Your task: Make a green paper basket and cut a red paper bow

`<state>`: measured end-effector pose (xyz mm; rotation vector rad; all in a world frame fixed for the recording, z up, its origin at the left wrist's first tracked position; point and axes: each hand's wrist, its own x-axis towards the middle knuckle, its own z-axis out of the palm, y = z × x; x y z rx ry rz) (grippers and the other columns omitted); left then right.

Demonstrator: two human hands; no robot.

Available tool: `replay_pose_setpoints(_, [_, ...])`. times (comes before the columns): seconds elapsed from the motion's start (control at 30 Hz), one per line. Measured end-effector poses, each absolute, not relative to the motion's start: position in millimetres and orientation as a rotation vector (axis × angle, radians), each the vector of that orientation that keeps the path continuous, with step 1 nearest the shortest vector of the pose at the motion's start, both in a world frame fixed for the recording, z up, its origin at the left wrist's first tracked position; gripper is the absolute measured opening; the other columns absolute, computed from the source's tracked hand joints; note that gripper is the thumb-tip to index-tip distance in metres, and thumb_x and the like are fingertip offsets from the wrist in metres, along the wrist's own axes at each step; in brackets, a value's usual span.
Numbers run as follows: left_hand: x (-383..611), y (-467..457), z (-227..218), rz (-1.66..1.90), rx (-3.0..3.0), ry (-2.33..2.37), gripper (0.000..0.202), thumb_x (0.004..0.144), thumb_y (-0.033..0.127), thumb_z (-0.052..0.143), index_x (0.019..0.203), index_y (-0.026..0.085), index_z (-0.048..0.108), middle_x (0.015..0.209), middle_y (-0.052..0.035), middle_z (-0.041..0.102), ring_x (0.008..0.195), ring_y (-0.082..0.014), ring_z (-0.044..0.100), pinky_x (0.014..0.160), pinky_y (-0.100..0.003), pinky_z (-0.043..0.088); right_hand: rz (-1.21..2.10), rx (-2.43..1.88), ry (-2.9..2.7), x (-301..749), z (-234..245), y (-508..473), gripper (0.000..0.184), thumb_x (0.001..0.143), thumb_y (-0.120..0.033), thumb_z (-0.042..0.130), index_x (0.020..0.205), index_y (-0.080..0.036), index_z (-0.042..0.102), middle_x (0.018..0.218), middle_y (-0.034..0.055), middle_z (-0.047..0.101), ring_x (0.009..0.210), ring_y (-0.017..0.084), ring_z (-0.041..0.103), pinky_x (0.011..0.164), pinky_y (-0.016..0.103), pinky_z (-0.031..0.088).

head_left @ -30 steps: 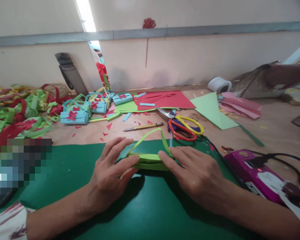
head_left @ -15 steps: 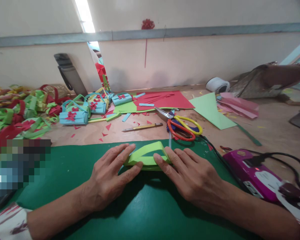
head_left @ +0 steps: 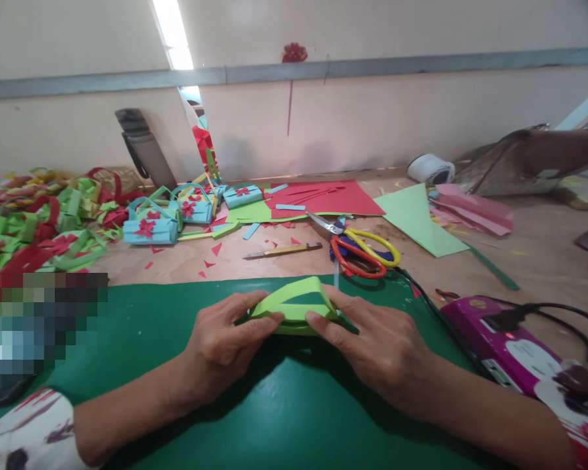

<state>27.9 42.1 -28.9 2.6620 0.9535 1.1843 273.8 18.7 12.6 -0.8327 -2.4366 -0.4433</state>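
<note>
A lime-green folded paper handbag [head_left: 298, 313] with an arched strip handle is held just over the green mat [head_left: 166, 418]. My left hand [head_left: 230, 336] grips its left end, thumb on the near face and fingers behind. At the right end, my right hand [head_left: 372, 336] pinches it the same way, the thumb pressing near the middle of the front edge. Both sets of fingertips behind the paper are partly hidden. Beyond the mat's far edge lie a craft knife [head_left: 281, 251] and scissors [head_left: 360, 251] with one red and one yellow handle loop.
Finished blue paper bags [head_left: 150, 230] with red bows stand at the left, beside a heap of green and red ones [head_left: 44, 222]. Red paper [head_left: 347, 199] and pale green paper [head_left: 426, 219] lie behind. A purple power strip [head_left: 490, 339] with cords sits right; a bottle [head_left: 147, 150] stands back left.
My fingers have drawn in behind the paper bag's ends, and the thumbs now press on its front edge. The whole view has shifted slightly.
</note>
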Motion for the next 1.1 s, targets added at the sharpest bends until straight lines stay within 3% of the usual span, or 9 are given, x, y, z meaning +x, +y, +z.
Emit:
replay_pose_setpoints(0.13, [28.3,40.0,-24.7,1.178,2.691,0.973,0.028,0.078,0.01,0.061,0.101,0.025,0.065,0.106,-0.008,0.064,0.084,-0.0159,0.063,0.068,-0.025,0.051,-0.384,-0.836,-2.401,271.4,9.2,22.6,0.033,0.089,-0.007,0.037,0.101,-0.013,0.067,0.104,0.0246,0.066,0.089,0.027,0.067,0.064,0.036,0.056])
replay_pose_setpoints(0.33, [27.8,36.6,-15.5,1.218,2.841,0.828,0.024,0.076,0.009,0.063,0.098,0.02,0.064,0.097,-0.0087,0.065,0.067,-0.0128,0.056,0.059,-0.026,0.045,-0.566,-0.826,-2.364,273.1,17.1,25.9,0.029,0.086,-0.005,0.041,0.094,-0.008,0.068,0.103,0.0255,0.066,0.08,0.027,0.068,0.061,0.036,0.055])
replay_pose_setpoints(0.5, [32.9,38.4,-14.2,1.256,2.79,0.927,0.021,0.077,0.01,0.062,0.095,0.02,0.064,0.087,-0.0056,0.066,0.067,-0.0118,0.058,0.057,-0.022,0.045,-0.652,-0.693,-2.408,273.2,33.5,15.7,0.025,0.083,-0.005,0.045,0.099,-0.002,0.065,0.081,0.0183,0.07,0.073,0.026,0.066,0.061,0.038,0.054])
replay_pose_setpoints(0.7, [37.2,40.6,-15.4,1.21,2.755,1.004,0.02,0.08,0.011,0.06,0.096,0.021,0.063,0.086,-0.0053,0.066,0.072,-0.013,0.062,0.06,-0.022,0.048,-0.64,-0.778,-2.511,253.0,21.0,21.3,0.034,0.089,-0.007,0.034,0.111,-0.002,0.06,0.113,0.0217,0.063,0.099,0.03,0.061,0.072,0.042,0.053])
replay_pose_setpoints(0.8, [33.0,39.4,-15.8,1.166,2.794,0.974,0.023,0.079,0.01,0.061,0.099,0.021,0.062,0.096,-0.0071,0.065,0.08,-0.0152,0.063,0.065,-0.024,0.05,-0.719,-0.831,-2.502,246.6,10.6,24.0,0.035,0.09,-0.007,0.033,0.111,-0.003,0.061,0.114,0.0199,0.063,0.106,0.033,0.057,0.079,0.046,0.05])
replay_pose_setpoints(0.93, [24.6,35.8,-10.3,1.27,2.701,0.903,0.04,0.08,0.009,0.059,0.117,0.021,0.053,0.11,-0.0094,0.062,0.091,-0.0159,0.062,0.076,-0.026,0.051,-0.73,-0.811,-2.514,247.7,6.6,22.1,0.037,0.089,-0.005,0.031,0.113,-0.001,0.059,0.113,0.0208,0.063,0.106,0.032,0.057,0.079,0.046,0.048])
replay_pose_setpoints(1.03, [19.3,33.9,-4.4,1.331,2.394,0.997,0.044,0.085,0.012,0.051,0.128,0.019,0.043,0.107,-0.0082,0.064,0.088,-0.0136,0.062,0.076,-0.025,0.051,-0.735,-0.801,-2.516,250.0,8.0,20.9,0.037,0.089,-0.004,0.031,0.11,-0.002,0.061,0.112,0.0213,0.064,0.103,0.031,0.059,0.077,0.045,0.049])
replay_pose_setpoints(1.1, [15.7,33.3,-2.3,1.222,2.285,1.053,0.038,0.087,0.014,0.047,0.126,0.018,0.045,0.103,-0.0068,0.065,0.084,-0.0122,0.062,0.074,-0.024,0.051,-0.749,-0.792,-2.504,250.7,8.7,20.8,0.038,0.089,-0.004,0.029,0.107,-0.003,0.063,0.111,0.0209,0.065,0.101,0.031,0.06,0.077,0.044,0.049])
